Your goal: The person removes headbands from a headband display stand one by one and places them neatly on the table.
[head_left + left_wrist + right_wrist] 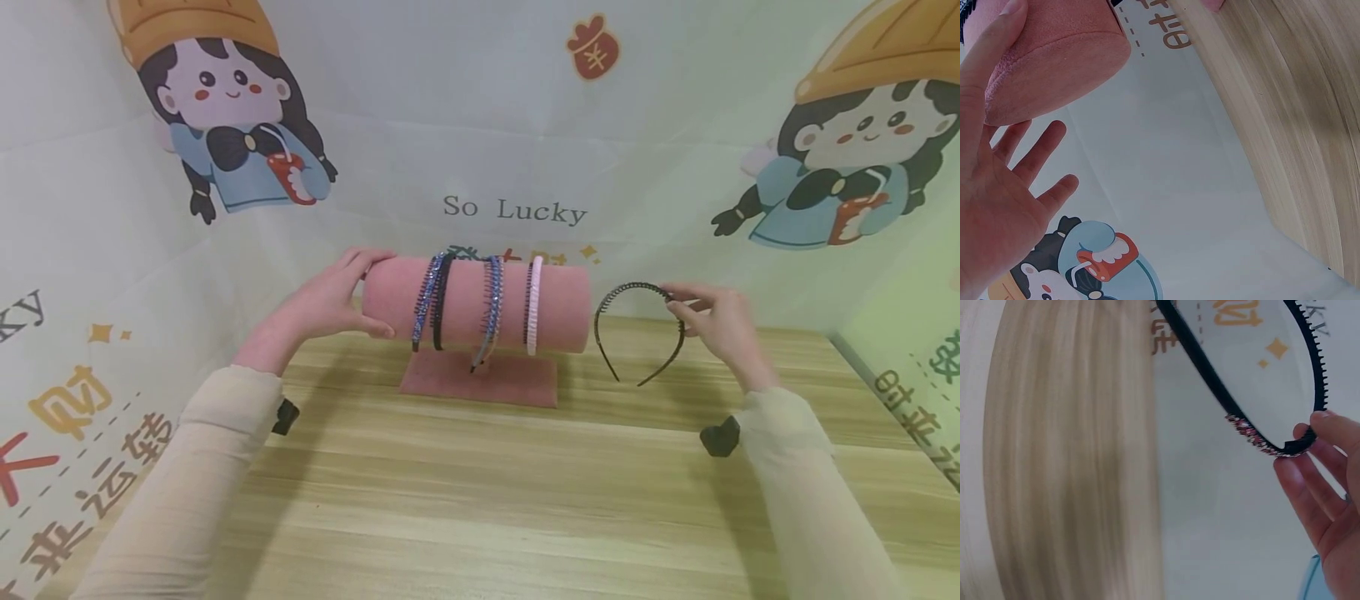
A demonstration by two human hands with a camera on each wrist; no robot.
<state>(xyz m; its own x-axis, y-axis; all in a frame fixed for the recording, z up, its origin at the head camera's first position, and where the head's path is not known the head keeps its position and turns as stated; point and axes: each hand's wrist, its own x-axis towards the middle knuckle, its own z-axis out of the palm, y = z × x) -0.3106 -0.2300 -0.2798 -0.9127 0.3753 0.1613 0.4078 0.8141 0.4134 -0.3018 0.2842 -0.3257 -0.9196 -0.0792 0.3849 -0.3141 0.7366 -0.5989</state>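
A pink padded roll (562, 308) on a flat pink base (480, 383) makes a headband display stand. Around the roll sit several headbands: a blue glittery one (426, 300), a black one (442, 304), another blue one (492, 292) and a pale pink one (535, 304). My left hand (337, 296) holds the roll's left end, thumb in front and fingers behind; two fingers spread away from it in the left wrist view. Right of the stand, my right hand (712, 321) pinches a black toothed headband (637, 286) near its curve. Pinkish stones (1250, 433) dot that headband in the right wrist view.
Everything stands on a wood-grain table (465, 492). A printed white cloth (450, 125) with cartoon figures hangs behind and at the sides. Black devices (720, 437) are strapped near both wrists.
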